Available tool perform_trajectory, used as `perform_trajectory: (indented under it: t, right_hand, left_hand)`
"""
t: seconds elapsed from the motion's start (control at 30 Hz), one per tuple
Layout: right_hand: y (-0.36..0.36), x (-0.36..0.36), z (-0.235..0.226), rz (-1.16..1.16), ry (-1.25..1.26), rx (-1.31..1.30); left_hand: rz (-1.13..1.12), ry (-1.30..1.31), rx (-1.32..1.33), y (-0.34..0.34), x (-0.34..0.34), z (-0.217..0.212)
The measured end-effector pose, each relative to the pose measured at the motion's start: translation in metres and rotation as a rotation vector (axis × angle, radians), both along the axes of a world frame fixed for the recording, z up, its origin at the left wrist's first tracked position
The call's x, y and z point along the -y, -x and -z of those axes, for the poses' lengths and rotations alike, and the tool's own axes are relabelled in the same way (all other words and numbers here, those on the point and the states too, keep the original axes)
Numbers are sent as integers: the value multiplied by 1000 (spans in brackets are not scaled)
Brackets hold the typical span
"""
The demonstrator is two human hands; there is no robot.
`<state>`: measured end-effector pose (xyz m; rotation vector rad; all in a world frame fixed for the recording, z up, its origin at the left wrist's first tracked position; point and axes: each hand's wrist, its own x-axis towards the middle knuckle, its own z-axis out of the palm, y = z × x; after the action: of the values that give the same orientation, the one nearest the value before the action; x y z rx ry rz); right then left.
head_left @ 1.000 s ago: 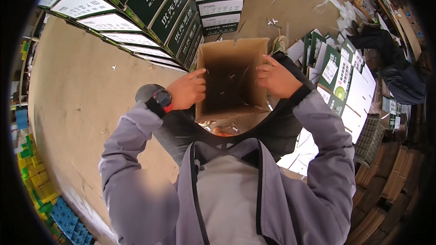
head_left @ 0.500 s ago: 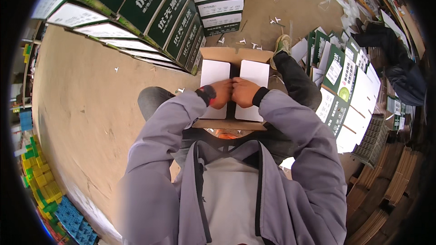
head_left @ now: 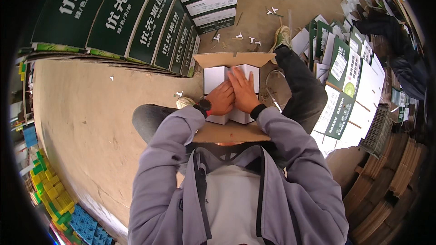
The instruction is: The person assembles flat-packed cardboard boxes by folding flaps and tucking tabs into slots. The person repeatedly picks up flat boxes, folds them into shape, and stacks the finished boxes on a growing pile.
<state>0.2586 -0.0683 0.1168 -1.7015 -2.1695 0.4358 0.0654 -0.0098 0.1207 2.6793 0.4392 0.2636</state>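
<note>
A small cardboard carton (head_left: 234, 59) stands between my legs, its brown far and near flaps spread outward. Two white panels, a left one (head_left: 215, 79) and a right one (head_left: 252, 75), lie across its top and slope down toward the middle. My left hand (head_left: 221, 98) rests on the left panel, fingers loosely bent toward the centre seam, with nothing visible in it. Flat on the right panel lies my right hand (head_left: 244, 91), fingers stretched and slightly spread. The hands touch at the seam. Beneath the panels, the carton's inside is hidden.
Tall stacks of green and white cartons (head_left: 154, 27) stand ahead on the left. Flattened cartons (head_left: 349, 90) lean in a pile on the right, beside a grey crate (head_left: 377, 131) and brown cardboard bundles (head_left: 377, 172). Small white scraps (head_left: 254, 41) lie on the floor beyond my carton.
The white panels lay level with a dark gap between them; now they tilt inward and meet. My right fingers have gone from bent at the gap to stretched out flat.
</note>
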Motion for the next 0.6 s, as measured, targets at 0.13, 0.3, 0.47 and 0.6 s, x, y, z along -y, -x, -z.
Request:
perform_trajectory:
  t: [0.13, 0.3, 0.47, 0.6]
  right_hand:
    - [-18, -7, 21, -1, 289, -688]
    - [-31, -1, 52, 186, 569, -893]
    - [-65, 4, -90, -115, 523, -680]
    - [-51, 74, -194, -464, 418, -433]
  left_hand:
    - [-161, 53, 74, -9, 4, 17]
    - [-104, -13, -95, -4, 6, 36]
    - [-138, -67, -183, 8, 16, 56]
    - [-167, -323, 43, -16, 2, -4]
